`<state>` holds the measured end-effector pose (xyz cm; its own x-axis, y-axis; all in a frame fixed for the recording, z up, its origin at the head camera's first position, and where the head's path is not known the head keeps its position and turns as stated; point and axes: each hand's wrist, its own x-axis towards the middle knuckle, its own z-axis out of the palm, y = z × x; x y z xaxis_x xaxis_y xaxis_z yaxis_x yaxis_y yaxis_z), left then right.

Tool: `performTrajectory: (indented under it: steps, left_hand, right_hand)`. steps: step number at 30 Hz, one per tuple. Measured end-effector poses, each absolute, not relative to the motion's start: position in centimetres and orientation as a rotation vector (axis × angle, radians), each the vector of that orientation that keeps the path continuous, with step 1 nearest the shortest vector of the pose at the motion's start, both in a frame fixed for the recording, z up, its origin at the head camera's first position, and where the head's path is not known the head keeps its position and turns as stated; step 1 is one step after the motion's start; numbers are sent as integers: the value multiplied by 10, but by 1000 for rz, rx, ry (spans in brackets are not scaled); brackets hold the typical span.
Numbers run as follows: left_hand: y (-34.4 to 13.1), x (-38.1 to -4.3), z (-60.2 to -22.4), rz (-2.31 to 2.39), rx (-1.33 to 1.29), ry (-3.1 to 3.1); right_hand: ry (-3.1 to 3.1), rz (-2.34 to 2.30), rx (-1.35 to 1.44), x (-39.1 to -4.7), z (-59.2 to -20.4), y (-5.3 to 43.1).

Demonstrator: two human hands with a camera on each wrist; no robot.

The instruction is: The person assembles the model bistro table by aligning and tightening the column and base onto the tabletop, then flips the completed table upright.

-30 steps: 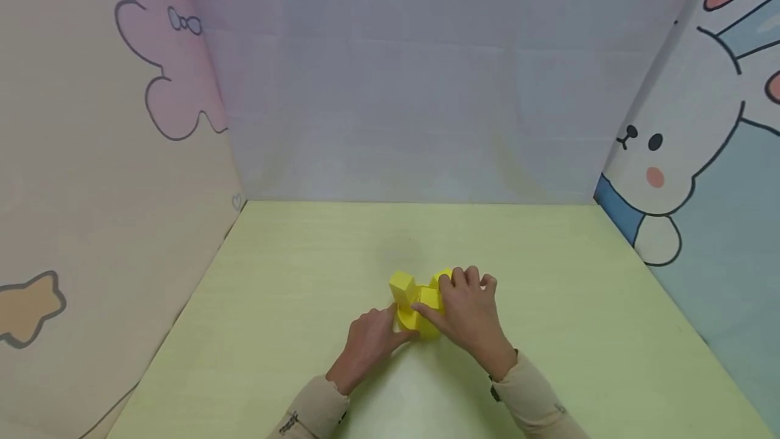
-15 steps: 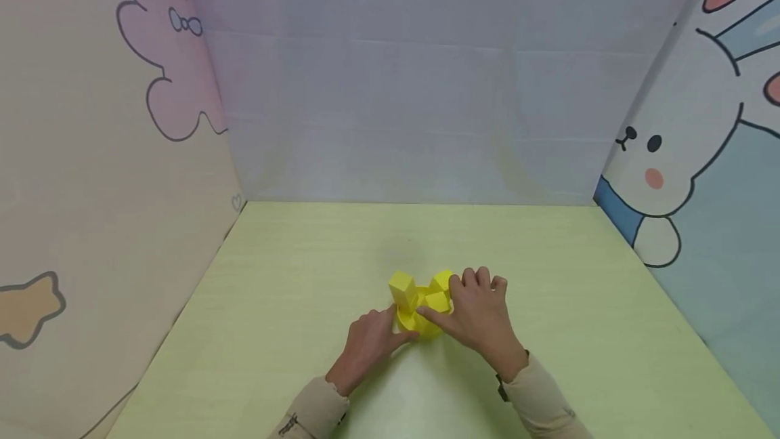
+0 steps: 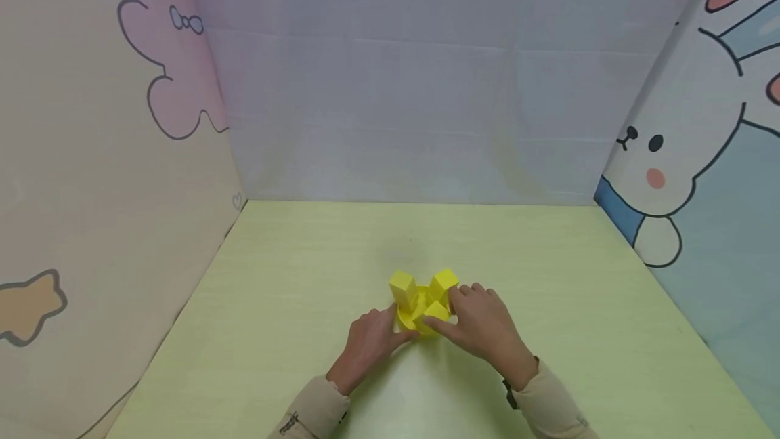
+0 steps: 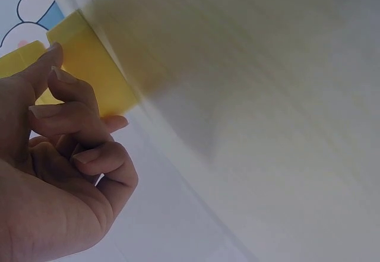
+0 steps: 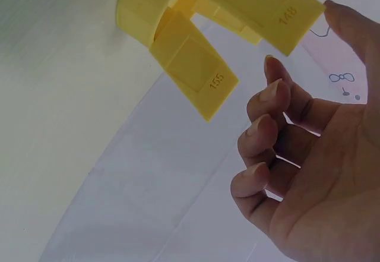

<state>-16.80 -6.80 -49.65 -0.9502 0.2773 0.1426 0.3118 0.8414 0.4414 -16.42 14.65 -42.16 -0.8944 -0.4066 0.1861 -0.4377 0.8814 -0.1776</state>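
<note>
A yellow round holder [image 3: 405, 320] stands on the table with three yellow blocks rising from it, splayed outward. My left hand [image 3: 370, 344] grips the holder's left side, thumb at the front. In the left wrist view its fingers [image 4: 83, 113] curl next to the yellow plastic. With thumb and forefinger at either side, my right hand [image 3: 487, 327] pinches the front block [image 5: 279, 18], marked 148. Its other fingers are loosely curled. Another block [image 5: 196, 66], marked 155, leans out at the back right. The left block [image 3: 402, 288] stands more upright.
The pale green table [image 3: 305, 256] spreads around the holder. A plain back wall [image 3: 396, 87] and printed side walls enclose it, with a rabbit picture [image 3: 664, 154] on the right.
My right hand has moved right and toward me, and the front block has tipped outward with it. The back right block shows more now. My left hand has stayed in place.
</note>
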Motion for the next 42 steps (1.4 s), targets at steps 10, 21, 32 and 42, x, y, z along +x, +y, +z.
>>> performTrajectory:
  steps: [10,21,32,42]
  left_hand:
    - [-68,-168,-497,-713,-485,-2922]
    - [-70,-169,-498,-707,-489,-2921]
    - [-71,-168,-497,-717,-505,-2903]
    - [-71,-166,-496,-725,-520,-2898]
  right_hand:
    - [-2856,428,923,-163,-421,148]
    - [-2852,347,724,-154,-437,125]
    - [-2710,341,931,-162,-440,135]
    - [-2699,398,989,-163,-439,136]
